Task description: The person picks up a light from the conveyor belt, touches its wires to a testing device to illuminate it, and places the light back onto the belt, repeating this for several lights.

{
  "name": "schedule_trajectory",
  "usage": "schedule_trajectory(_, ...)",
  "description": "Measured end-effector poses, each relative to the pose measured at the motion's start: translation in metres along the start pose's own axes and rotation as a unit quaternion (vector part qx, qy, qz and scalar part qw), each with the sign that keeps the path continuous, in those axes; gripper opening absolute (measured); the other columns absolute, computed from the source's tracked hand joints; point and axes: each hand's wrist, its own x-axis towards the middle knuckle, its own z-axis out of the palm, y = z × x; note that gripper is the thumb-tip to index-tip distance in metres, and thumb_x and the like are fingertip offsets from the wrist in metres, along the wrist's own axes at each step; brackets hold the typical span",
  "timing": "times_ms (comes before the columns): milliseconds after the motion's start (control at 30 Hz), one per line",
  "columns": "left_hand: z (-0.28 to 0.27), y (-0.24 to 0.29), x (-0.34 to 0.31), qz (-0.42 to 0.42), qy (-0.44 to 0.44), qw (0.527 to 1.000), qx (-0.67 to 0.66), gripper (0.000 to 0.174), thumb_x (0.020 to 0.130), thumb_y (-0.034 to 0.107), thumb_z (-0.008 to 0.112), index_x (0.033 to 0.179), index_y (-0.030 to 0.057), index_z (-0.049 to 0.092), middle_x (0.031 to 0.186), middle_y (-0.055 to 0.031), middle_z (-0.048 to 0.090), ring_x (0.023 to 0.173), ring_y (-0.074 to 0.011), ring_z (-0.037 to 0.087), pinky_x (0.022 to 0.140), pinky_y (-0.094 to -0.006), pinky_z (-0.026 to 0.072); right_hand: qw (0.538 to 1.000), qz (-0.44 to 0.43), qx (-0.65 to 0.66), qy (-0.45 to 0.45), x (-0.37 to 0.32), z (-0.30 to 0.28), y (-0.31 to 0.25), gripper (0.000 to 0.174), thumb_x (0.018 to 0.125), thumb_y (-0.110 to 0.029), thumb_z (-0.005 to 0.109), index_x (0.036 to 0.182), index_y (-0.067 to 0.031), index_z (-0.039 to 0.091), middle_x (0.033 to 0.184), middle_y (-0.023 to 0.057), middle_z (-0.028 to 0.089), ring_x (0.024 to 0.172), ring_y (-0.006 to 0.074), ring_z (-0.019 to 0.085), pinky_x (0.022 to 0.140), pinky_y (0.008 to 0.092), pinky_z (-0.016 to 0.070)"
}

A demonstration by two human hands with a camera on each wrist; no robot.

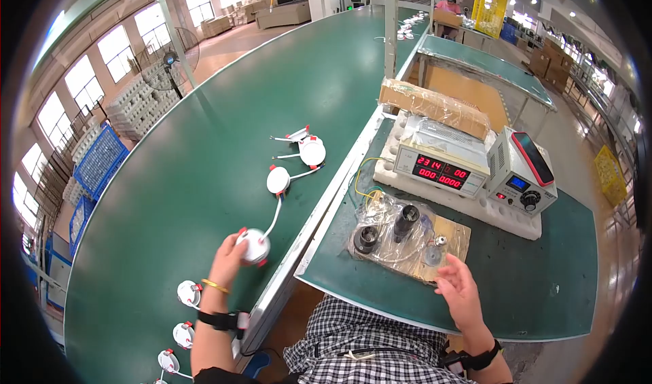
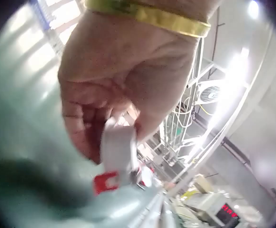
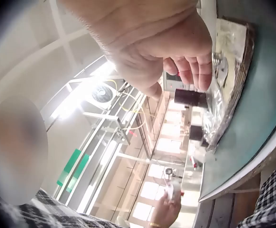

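Over the green belt, my left hand (image 1: 227,263) grips a round white downlight (image 1: 255,248) with red clips. In the left wrist view, thumb and fingers pinch the rim of the white downlight (image 2: 119,149), with a red clip (image 2: 105,183) sticking out below. A white cable (image 1: 276,217) runs from it toward another downlight (image 1: 278,179) lying on the belt. My right hand (image 1: 462,292) holds nothing, its fingers loosely bent beside the near edge of a wooden board (image 1: 460,236). Wrapped partly in clear plastic, that board carries two upright black cylinders (image 1: 406,221) and a small metal fitting (image 1: 440,240).
Two more downlights (image 1: 312,151) lie farther up the belt (image 1: 224,146), and several (image 1: 189,293) line its near left. A meter with red digits (image 1: 440,171) and a grey box with a knob (image 1: 523,187) stand behind the board. A metal rail (image 1: 339,192) separates belt and bench.
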Motion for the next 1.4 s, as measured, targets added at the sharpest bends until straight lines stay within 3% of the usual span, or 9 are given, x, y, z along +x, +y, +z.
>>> schedule_trajectory(133, -0.056, -0.012, 0.014, 0.076, 0.091, 0.842, 0.526, 0.027, 0.088, 0.021, 0.062, 0.105, 0.0008, 0.063, 0.105, -0.0164, 0.064, 0.098, -0.0306, 0.061, 0.085, -0.0373, 0.0493, 0.999, 0.011, -0.002, 0.033, -0.006, -0.017, 0.007, 0.048, 0.090, -0.008, 0.058, 0.134, 0.0013, 0.041, 0.109, 0.0085, 0.053, 0.091, 0.0118, 0.054, 0.078, 0.0252, 0.0490)
schedule_trajectory(400, 0.089, 0.019, 0.158, 0.337, 0.034, 0.826, 0.450, 0.025, 0.081, 0.018, 0.067, 0.103, 0.0063, 0.064, 0.114, -0.0130, 0.061, 0.110, -0.0320, 0.055, 0.092, -0.0400, 0.0461, 0.997, -0.016, -0.060, 0.038, -0.016, -0.020, 0.013, 0.038, 0.091, -0.009, 0.055, 0.127, 0.0013, 0.048, 0.103, 0.0075, 0.056, 0.090, 0.0143, 0.059, 0.074, 0.0261, 0.0514)
schedule_trajectory(467, 0.111, 0.005, 0.188, 0.334, 0.123, 0.688, 0.632, 0.023, 0.083, 0.016, 0.062, 0.105, 0.0083, 0.063, 0.118, -0.0111, 0.058, 0.113, -0.0330, 0.053, 0.091, -0.0426, 0.0468, 0.996, -0.012, -0.071, 0.045, -0.021, -0.023, 0.014, 0.037, 0.091, -0.009, 0.055, 0.126, 0.0014, 0.048, 0.102, 0.0075, 0.056, 0.090, 0.0143, 0.059, 0.074, 0.0260, 0.0513)
schedule_trajectory(567, 0.121, -0.006, 0.206, 0.146, 0.083, 0.745, 0.646, 0.019, 0.086, 0.014, 0.057, 0.104, 0.0090, 0.062, 0.115, -0.0094, 0.059, 0.117, -0.0344, 0.050, 0.093, -0.0492, 0.0435, 0.996, 0.011, -0.072, 0.049, -0.027, -0.028, 0.018, 0.036, 0.091, -0.010, 0.056, 0.125, 0.0022, 0.050, 0.100, 0.0070, 0.057, 0.088, 0.0133, 0.059, 0.074, 0.0249, 0.0504)
schedule_trajectory(767, 0.112, 0.018, 0.128, 0.208, -0.003, 0.740, 0.640, 0.012, 0.088, 0.012, 0.053, 0.096, 0.0064, 0.059, 0.102, -0.0108, 0.060, 0.095, -0.0306, 0.060, 0.080, -0.0418, 0.0503, 0.994, 0.049, -0.099, -0.018, -0.020, -0.016, 0.017, 0.028, 0.091, -0.011, 0.056, 0.115, 0.0034, 0.058, 0.092, 0.0070, 0.063, 0.083, 0.0121, 0.061, 0.075, 0.0249, 0.0493)
schedule_trajectory(900, 0.115, 0.066, 0.033, 0.307, -0.060, 0.900, 0.304, 0.010, 0.090, 0.009, 0.054, 0.098, 0.0037, 0.055, 0.096, -0.0086, 0.062, 0.082, -0.0220, 0.061, 0.070, -0.0337, 0.0499, 0.983, -0.014, -0.170, -0.073, 0.002, 0.011, -0.017, 0.026, 0.094, -0.012, 0.052, 0.115, 0.0012, 0.059, 0.096, 0.0092, 0.066, 0.088, 0.0138, 0.063, 0.076, 0.0261, 0.0494)
schedule_trajectory(967, 0.132, 0.086, -0.005, 0.096, -0.256, 0.957, 0.096, 0.012, 0.097, 0.013, 0.049, 0.103, 0.0036, 0.051, 0.105, -0.0075, 0.063, 0.093, -0.0183, 0.062, 0.082, -0.0313, 0.0493, 0.978, -0.096, -0.163, -0.088, 0.018, 0.024, -0.026, 0.027, 0.096, -0.013, 0.050, 0.117, 0.0001, 0.059, 0.099, 0.0097, 0.066, 0.092, 0.0142, 0.063, 0.074, 0.0256, 0.0498)
schedule_trajectory(1367, 0.230, 0.080, -0.058, -0.037, -0.565, 0.825, 0.008, 0.019, 0.096, 0.016, 0.054, 0.111, 0.0042, 0.056, 0.101, -0.0064, 0.064, 0.093, -0.0142, 0.061, 0.079, -0.0292, 0.0489, 0.974, -0.175, -0.141, 0.028, 0.011, 0.031, -0.043, 0.016, 0.092, -0.011, 0.057, 0.099, 0.0019, 0.064, 0.077, 0.0036, 0.063, 0.066, 0.0105, 0.058, 0.056, 0.0257, 0.0444)
schedule_trajectory(1400, 0.233, 0.082, -0.056, 0.156, -0.483, 0.860, 0.056, 0.018, 0.093, 0.014, 0.056, 0.109, 0.0046, 0.058, 0.101, -0.0085, 0.064, 0.093, -0.0197, 0.062, 0.079, -0.0315, 0.0490, 0.972, -0.177, -0.149, 0.035, 0.009, 0.029, -0.042, 0.016, 0.091, -0.012, 0.059, 0.098, 0.0023, 0.063, 0.076, 0.0041, 0.062, 0.064, 0.0100, 0.058, 0.055, 0.0244, 0.0445)
